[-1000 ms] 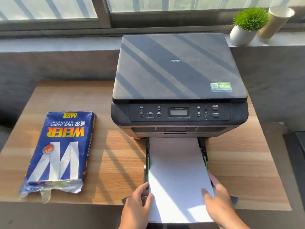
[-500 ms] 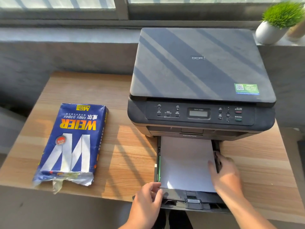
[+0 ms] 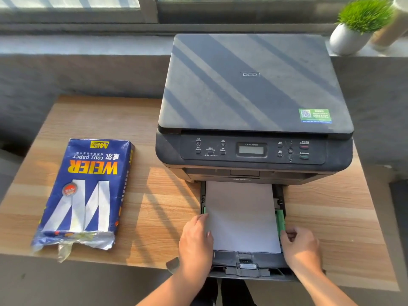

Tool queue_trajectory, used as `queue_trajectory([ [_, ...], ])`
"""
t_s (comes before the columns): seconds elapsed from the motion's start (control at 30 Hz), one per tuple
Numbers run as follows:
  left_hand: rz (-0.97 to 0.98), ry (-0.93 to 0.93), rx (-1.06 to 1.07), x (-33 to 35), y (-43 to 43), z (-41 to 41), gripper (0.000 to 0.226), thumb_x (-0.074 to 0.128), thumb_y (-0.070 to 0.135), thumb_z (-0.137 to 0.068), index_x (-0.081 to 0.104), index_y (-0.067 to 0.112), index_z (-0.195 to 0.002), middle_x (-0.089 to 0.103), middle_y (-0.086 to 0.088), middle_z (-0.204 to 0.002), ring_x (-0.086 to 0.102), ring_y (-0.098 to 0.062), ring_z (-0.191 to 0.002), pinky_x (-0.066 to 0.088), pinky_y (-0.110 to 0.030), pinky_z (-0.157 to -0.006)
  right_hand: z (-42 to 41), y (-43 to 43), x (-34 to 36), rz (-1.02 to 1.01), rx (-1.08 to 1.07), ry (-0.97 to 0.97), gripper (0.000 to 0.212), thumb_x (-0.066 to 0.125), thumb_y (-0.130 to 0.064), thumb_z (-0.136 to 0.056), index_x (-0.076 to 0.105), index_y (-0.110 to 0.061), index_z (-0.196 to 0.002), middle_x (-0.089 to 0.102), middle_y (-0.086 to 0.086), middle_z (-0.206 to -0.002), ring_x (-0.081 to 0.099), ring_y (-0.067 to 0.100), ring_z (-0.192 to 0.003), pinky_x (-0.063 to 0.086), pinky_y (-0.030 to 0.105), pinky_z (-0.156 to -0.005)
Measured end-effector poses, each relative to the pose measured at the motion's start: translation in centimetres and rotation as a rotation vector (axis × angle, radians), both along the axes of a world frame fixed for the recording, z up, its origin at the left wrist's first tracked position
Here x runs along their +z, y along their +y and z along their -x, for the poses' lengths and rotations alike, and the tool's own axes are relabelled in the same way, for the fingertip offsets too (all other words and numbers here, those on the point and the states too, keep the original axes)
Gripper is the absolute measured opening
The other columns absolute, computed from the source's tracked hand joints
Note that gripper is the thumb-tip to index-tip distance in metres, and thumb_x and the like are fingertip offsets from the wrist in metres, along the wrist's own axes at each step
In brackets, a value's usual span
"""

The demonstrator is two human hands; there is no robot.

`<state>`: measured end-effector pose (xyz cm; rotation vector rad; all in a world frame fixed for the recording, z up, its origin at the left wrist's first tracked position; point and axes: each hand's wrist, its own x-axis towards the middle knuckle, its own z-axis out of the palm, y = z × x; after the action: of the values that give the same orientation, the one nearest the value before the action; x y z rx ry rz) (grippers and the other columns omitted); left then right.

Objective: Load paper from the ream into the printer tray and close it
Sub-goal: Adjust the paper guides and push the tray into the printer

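The dark printer [image 3: 254, 85] stands on the wooden table [image 3: 154, 217] with its paper tray [image 3: 245, 261] pulled out toward me. A white paper stack [image 3: 240, 217] lies flat inside the tray. My left hand [image 3: 195, 241] rests on the tray's left side, fingertips against the paper's left edge and holding nothing. My right hand [image 3: 302, 246] pinches the near end of the green side guide [image 3: 280, 219] beside the paper's right edge. The blue ream [image 3: 86, 191] lies on the table to the left, its torn end facing me.
A potted green plant [image 3: 346, 40] and a tan cup [image 3: 395, 25] stand on the window sill behind the printer's right corner. The tray's front overhangs the table's near edge.
The paper has gone from sticking out over the tray front to lying fully in the tray. My left hand slid onto its left edge; my right hand dropped back to the green guide.
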<state>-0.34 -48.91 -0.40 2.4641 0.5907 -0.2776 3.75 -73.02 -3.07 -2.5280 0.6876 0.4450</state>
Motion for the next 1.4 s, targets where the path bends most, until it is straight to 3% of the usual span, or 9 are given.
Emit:
queue_trajectory([
  [0.23, 0.018, -0.013, -0.006, -0.2, 0.2, 0.1, 0.05, 0.059, 0.002, -0.093, 0.057, 0.019, -0.139, 0.072, 0.0, -0.118, 0.062, -0.018, -0.115, 0.05, -0.03, -0.098, 0.1, 0.1, -0.7, -0.03, 0.059, -0.048, 0.022, 0.061, -0.021, -0.089, 0.075, -0.008, -0.098, 0.072, 0.013, -0.094, 0.065, 0.031, -0.082, 0.054, 0.038, -0.073],
  [0.4, 0.028, -0.192, -0.212, 1.4, 1.3, 2.0, 0.037, 0.067, 0.025, -0.093, 0.064, 0.019, -0.13, 0.07, 0.006, -0.124, 0.061, -0.011, -0.12, 0.051, -0.023, -0.098, 1.0, -0.3, 2.7, -0.102, 0.187, -0.148, 0.023, 0.06, -0.03, -0.091, 0.073, -0.015, -0.102, 0.071, 0.003, -0.096, 0.062, 0.025, -0.097, 0.05, 0.039, -0.084],
  [0.57, -0.064, -0.49, -0.604, 3.0, 2.9, 7.9, 0.009, 0.071, 0.031, -0.089, 0.069, 0.024, -0.085, 0.069, 0.009, -0.079, 0.062, -0.011, -0.071, 0.053, -0.023, -0.06, 6.9, -0.8, 7.3, -0.009, 0.522, -0.385, 0.036, 0.061, -0.036, -0.085, 0.054, -0.023, -0.052, 0.049, -0.005, -0.051, 0.048, 0.013, -0.046, 0.045, 0.031, -0.045],
  [0.73, -0.021, -0.367, -0.65, 0.3, 2.5, 10.8, 0.012, 0.067, 0.04, -0.089, 0.067, 0.03, -0.081, 0.068, 0.013, -0.073, 0.062, -0.005, -0.063, 0.057, -0.021, -0.056, 9.6, -1.0, 5.2, -0.052, 0.703, -0.317, 0.025, 0.061, -0.042, -0.076, 0.067, -0.035, -0.052, 0.059, -0.021, -0.051, 0.052, -0.005, -0.044, 0.047, 0.013, -0.053],
  [0.87, -0.006, -0.289, -0.637, -0.6, 2.2, 10.6, 0.015, 0.072, 0.038, -0.081, 0.075, 0.028, -0.092, 0.075, 0.015, -0.082, 0.07, -0.003, -0.073, 0.059, -0.019, -0.069, 9.5, 0.1, 4.2, 0.004, 0.647, -0.32, 0.076, 0.029, -0.054, -0.094, 0.061, -0.029, -0.029, 0.05, -0.022, -0.04, 0.047, -0.004, -0.031, 0.037, 0.012, -0.034],
  [0.97, -0.077, -0.26, -0.643, -0.6, 2.1, 9.1, 0.03, 0.069, 0.034, -0.08, 0.076, 0.019, -0.105, 0.078, 0.007, -0.096, 0.072, -0.009, -0.086, 0.05, -0.022, -0.088, 7.2, 0.1, 5.4, -0.022, 0.749, -0.282, 0.012, 0.067, -0.025, -0.077, 0.079, -0.026, -0.074, 0.073, -0.015, -0.075, 0.069, 0.002, -0.064, 0.054, 0.016, -0.067],
  [1.1, -0.227, -0.176, -0.641, 0.1, 2.0, 3.0, 0.047, 0.074, 0.03, -0.078, 0.067, 0.013, -0.122, 0.074, 0.0, -0.11, 0.071, -0.017, -0.101, 0.057, -0.028, -0.096, 2.2, 0.9, 4.9, -0.002, 0.755, -0.265, 0.032, 0.069, -0.015, -0.079, 0.073, -0.011, -0.111, 0.074, 0.001, -0.105, 0.072, 0.017, -0.097, 0.052, 0.025, -0.088],
  [1.23, -0.348, -0.099, -0.704, -0.6, 2.1, -4.2, 0.061, 0.066, 0.02, -0.084, 0.052, 0.004, -0.14, 0.061, -0.017, -0.135, 0.06, -0.033, -0.124, 0.048, -0.041, -0.112, -3.4, 3.2, 3.8, 0.088, 0.787, -0.12, 0.063, 0.049, -0.025, -0.09, 0.033, -0.014, -0.15, 0.04, 0.003, -0.153, 0.041, 0.021, -0.138, 0.032, 0.031, -0.115],
  [1.4, -0.353, -0.001, -0.677, -0.2, 2.4, -8.3, 0.065, 0.048, 0.027, -0.097, 0.027, 0.011, -0.156, 0.043, -0.011, -0.154, 0.039, -0.031, -0.141, 0.026, -0.039, -0.125, -7.0, 4.3, 4.1, 0.11, 0.809, -0.045, 0.071, 0.051, -0.028, -0.084, 0.029, -0.016, -0.15, 0.038, 0.007, -0.149, 0.036, 0.027, -0.137, 0.024, 0.033, -0.118],
])
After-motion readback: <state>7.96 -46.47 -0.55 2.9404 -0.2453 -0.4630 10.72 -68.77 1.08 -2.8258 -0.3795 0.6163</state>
